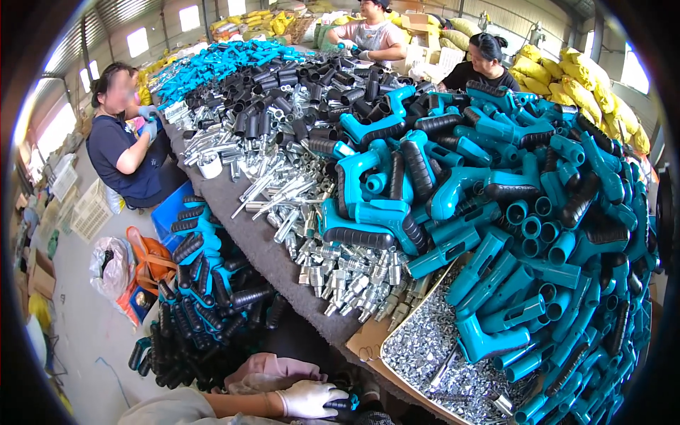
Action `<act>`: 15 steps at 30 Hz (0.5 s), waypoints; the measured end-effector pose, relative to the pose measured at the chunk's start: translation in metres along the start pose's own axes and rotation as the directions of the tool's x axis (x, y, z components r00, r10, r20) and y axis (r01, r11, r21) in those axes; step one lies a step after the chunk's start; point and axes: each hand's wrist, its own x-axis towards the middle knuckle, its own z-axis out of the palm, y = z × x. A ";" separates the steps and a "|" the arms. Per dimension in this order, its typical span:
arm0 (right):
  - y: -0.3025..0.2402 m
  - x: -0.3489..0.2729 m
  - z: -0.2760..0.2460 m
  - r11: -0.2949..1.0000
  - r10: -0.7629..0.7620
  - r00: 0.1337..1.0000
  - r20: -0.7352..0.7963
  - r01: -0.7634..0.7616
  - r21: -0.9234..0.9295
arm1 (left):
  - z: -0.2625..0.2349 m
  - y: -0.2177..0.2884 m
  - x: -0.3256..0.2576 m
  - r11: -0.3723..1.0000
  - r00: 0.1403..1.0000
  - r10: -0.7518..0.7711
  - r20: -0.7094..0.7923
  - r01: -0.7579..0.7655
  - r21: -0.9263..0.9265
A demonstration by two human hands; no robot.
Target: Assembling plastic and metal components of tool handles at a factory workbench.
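Note:
My left hand (310, 400), in a white glove, is at the bottom edge with its fingers curled over a teal-and-black tool housing (346, 402). Most of that housing is hidden under the fingers and cut off by the frame edge. A pinkish cloth (273, 370) lies just beyond my left wrist. I cannot make out my right hand. Beside my left hand, the table edge carries a shallow tray (425, 386) of small silver metal pieces. Teal housings with black ribbed grips (489, 340) are heaped over and beside this tray.
Silver metal fittings (354, 276) and black cylinders (262, 120) cover the grey tabletop (265, 248). Below its left edge is a pile of teal-and-black housings (205, 297). A gloved co-worker (127, 142) stands left; two other people (372, 35) are across the table. Yellow sacks (595, 85) are stacked behind.

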 end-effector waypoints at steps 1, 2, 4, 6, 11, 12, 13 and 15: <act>-0.003 -0.001 -0.004 1.000 0.006 1.000 -0.012 -0.006 0.009 | 0.001 -0.001 0.003 1.000 1.000 0.002 -0.001 -0.002 0.000; -0.007 -0.001 -0.008 1.000 0.012 1.000 -0.024 -0.011 0.017 | 0.003 -0.003 0.005 0.999 0.999 0.032 -0.044 -0.031 0.020; -0.010 -0.007 -0.016 0.999 0.020 0.999 -0.036 -0.019 0.034 | 0.003 0.001 0.007 0.998 0.996 0.049 -0.069 -0.047 0.031; -0.018 -0.010 -0.025 0.998 0.032 0.998 -0.057 -0.028 0.055 | -0.006 0.010 0.011 0.998 0.998 0.049 -0.050 -0.048 0.036; -0.045 -0.020 -0.075 0.993 0.058 0.989 -0.135 -0.044 0.107 | 0.024 0.044 0.039 0.993 0.995 -0.027 -0.094 0.037 0.115; -0.046 -0.026 -0.085 0.992 0.067 0.985 -0.157 -0.048 0.119 | 0.023 0.051 0.043 0.998 0.993 -0.017 -0.120 0.025 0.063; -0.046 -0.035 -0.092 0.990 0.078 0.983 -0.163 -0.058 0.126 | 0.029 0.049 0.046 0.997 0.992 -0.043 -0.119 0.051 0.063; -0.049 -0.051 -0.102 0.987 0.104 0.980 -0.172 -0.079 0.143 | 0.044 0.020 0.055 0.988 0.986 -0.152 -0.069 0.154 0.026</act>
